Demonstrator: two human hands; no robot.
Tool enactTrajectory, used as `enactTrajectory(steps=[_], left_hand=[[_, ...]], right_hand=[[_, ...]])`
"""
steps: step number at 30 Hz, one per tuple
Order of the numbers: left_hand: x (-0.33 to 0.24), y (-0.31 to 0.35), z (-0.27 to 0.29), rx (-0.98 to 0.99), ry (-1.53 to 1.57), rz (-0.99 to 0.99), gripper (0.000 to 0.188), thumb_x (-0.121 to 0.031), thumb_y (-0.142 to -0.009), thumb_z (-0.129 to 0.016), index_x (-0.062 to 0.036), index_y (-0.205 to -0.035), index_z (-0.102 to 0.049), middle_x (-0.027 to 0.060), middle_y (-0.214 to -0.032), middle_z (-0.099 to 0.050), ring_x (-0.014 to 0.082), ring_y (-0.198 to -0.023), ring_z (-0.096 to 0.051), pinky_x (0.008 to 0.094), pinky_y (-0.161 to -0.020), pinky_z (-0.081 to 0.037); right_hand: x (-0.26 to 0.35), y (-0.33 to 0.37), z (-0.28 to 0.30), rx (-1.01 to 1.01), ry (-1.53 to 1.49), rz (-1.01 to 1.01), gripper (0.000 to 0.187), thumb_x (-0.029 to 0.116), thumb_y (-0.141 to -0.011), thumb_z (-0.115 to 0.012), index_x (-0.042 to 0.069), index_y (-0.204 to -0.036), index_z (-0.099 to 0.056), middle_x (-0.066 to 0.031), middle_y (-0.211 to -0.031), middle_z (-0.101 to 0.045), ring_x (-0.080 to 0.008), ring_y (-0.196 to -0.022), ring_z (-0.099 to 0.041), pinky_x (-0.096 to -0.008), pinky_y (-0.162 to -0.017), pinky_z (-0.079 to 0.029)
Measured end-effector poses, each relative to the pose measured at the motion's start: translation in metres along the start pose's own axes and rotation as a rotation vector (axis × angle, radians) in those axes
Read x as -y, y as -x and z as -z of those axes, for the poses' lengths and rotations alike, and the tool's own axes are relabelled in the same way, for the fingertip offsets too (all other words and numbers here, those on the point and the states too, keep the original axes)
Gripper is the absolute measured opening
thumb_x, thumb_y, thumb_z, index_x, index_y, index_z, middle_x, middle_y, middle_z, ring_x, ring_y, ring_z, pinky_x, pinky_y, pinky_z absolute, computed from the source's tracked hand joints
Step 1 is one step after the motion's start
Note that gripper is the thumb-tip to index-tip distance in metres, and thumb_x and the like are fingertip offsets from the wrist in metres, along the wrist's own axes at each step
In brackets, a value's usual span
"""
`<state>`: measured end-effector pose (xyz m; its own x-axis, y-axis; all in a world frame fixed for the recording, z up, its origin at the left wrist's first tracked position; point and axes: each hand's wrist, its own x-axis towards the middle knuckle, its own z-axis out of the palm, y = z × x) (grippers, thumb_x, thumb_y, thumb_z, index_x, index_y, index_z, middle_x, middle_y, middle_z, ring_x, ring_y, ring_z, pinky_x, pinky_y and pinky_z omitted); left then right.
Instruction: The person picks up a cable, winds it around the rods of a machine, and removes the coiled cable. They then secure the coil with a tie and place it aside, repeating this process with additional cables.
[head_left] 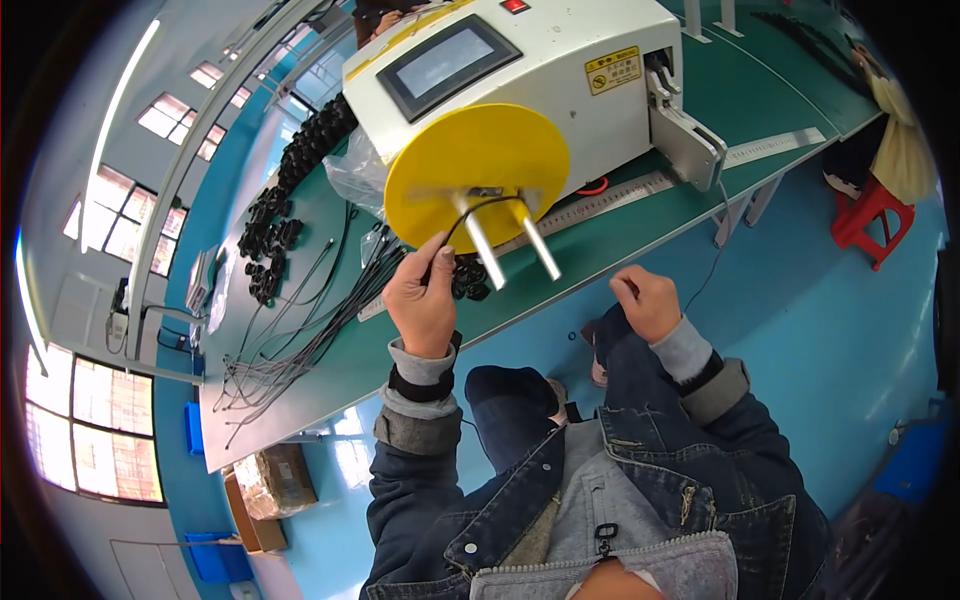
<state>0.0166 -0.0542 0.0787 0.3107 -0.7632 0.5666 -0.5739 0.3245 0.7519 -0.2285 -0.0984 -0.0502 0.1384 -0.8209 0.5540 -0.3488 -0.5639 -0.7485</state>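
Note:
My left hand (420, 298) pinches a black cable (476, 206) between thumb and fingers. From there the cable arcs up to two metal posts (542, 248) that stick out of a round yellow disc (470, 140). The disc sits on the front of a white machine (560, 95) with a dark-framed screen (445, 68). To the right, my right hand (648, 303) hovers in front of the table edge, its fingers curled closed and nothing visible in them.
Loose straight cables (310, 335) fan across the green table (625, 245) at left, near black coiled bundles (268, 225). A steel ruler (775, 147) lies along the machine. A red stool (873, 222) stands at right by another person's pale yellow clothing (905, 145). Below left sits a cardboard box (255, 515).

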Motion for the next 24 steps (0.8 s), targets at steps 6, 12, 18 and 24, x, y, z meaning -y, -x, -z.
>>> enactTrajectory(steps=[6,12,18,24], left_hand=[[-0.016,0.002,0.010,0.015,-0.235,-0.343,0.017,-0.004,-0.078,-0.065,0.0007,-0.095,-0.064,0.0075,-0.066,-0.056,0.0115,-0.054,-0.050,0.0227,-0.050,-0.040],[-0.020,0.011,0.009,0.008,-0.229,-0.293,0.018,-0.005,-0.078,-0.065,0.0004,-0.095,-0.065,0.0072,-0.065,-0.054,0.0120,-0.053,-0.047,0.0232,-0.049,-0.038],[-0.020,0.022,0.007,-0.002,-0.235,-0.275,0.018,-0.004,-0.078,-0.065,0.0005,-0.096,-0.065,0.0072,-0.064,-0.054,0.0119,-0.053,-0.046,0.0234,-0.049,-0.039],[-0.026,0.030,-0.010,-0.029,-0.115,-0.214,0.017,-0.003,-0.077,-0.066,0.0013,-0.093,-0.065,0.0078,-0.067,-0.056,0.0120,-0.055,-0.049,0.0221,-0.052,-0.040]], right_hand=[[0.002,0.029,0.004,0.180,-0.081,-0.148,0.010,0.011,-0.079,-0.060,0.001,-0.079,-0.059,-0.0110,-0.062,-0.058,-0.0170,-0.052,-0.056,-0.0276,-0.049,-0.043],[0.001,0.034,0.005,0.256,-0.101,-0.192,0.010,0.010,-0.080,-0.059,0.000,-0.080,-0.059,-0.0099,-0.061,-0.058,-0.0143,-0.052,-0.055,-0.0263,-0.049,-0.043],[-0.010,0.046,0.003,0.308,-0.126,-0.291,0.011,0.012,-0.079,-0.059,0.001,-0.077,-0.059,-0.0107,-0.062,-0.059,-0.0185,-0.052,-0.056,-0.0289,-0.049,-0.043],[-0.007,0.043,0.003,0.334,-0.161,-0.336,0.012,0.013,-0.079,-0.060,0.001,-0.076,-0.059,-0.0118,-0.063,-0.059,-0.0205,-0.053,-0.057,-0.0298,-0.049,-0.043]])
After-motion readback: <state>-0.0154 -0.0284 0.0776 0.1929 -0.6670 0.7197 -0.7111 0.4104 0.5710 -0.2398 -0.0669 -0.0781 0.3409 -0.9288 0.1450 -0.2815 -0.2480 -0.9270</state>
